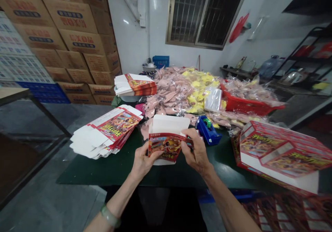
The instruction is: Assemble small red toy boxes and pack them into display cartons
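Observation:
Between my two hands is a red printed cardboard box (166, 145), its white flaps (169, 122) standing up at the top. My left hand (145, 157) grips its left edge, thumb across the printed front. At the upper right side, my right hand (195, 150) is closed on the box's edge with thumb and fingers. A stack of flat printed cartons (116, 128) lies to the left. Just beyond my right hand stands a blue tape dispenser (209, 131) with a green roll. Pink and yellow plastic-wrapped pieces (168, 93) are heaped behind the box.
A red basket (249, 104) of wrapped pieces sits at the back right. Filled-out printed boxes (280, 152) rest at the right of the green table (103, 171). More folded cartons (136, 85) stand at the back left. Brown shipping boxes (77, 42) are stacked by the wall.

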`<action>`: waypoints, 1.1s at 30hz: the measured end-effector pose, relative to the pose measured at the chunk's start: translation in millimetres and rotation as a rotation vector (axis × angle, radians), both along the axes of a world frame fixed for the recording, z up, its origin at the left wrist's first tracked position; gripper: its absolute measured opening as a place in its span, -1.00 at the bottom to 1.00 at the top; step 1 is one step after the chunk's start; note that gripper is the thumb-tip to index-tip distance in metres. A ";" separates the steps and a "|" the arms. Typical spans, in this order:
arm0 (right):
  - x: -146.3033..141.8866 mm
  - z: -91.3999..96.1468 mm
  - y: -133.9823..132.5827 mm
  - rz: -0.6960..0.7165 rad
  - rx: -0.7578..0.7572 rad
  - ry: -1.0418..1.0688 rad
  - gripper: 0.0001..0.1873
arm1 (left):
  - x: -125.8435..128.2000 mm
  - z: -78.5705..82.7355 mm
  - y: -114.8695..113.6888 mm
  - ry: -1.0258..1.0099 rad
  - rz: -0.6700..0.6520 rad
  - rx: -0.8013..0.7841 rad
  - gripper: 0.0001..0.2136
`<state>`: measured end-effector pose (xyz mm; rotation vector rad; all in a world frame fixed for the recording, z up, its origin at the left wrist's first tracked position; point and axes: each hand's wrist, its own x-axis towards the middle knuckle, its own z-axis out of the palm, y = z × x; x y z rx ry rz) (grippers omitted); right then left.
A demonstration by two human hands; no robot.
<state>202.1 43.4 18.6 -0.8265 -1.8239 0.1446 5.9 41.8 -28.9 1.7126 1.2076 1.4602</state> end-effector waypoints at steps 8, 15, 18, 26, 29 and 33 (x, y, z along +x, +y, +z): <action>-12.6 -14.3 28.1 -0.038 -0.109 0.140 -0.77 | -2.1 -10.7 9.4 -0.117 -0.090 -0.083 -0.62; -4.7 -14.2 27.8 0.091 -0.144 0.114 -0.77 | -6.0 29.5 20.9 -0.068 0.044 0.326 -0.48; -4.9 -15.7 18.3 0.125 -0.111 0.143 -0.75 | -5.7 42.8 18.9 0.054 0.125 0.476 -0.82; -10.0 -3.9 -3.6 0.052 -0.155 0.219 -0.83 | 3.5 42.8 -2.1 -0.433 0.070 0.097 -0.85; -6.6 -1.6 -3.9 0.093 -0.290 0.275 -0.70 | 7.5 52.7 -4.2 -0.635 -0.047 -0.039 -0.65; -1.0 2.6 1.8 0.210 -0.389 0.245 -0.67 | 11.9 64.5 -2.2 -0.644 -0.103 -0.060 -0.85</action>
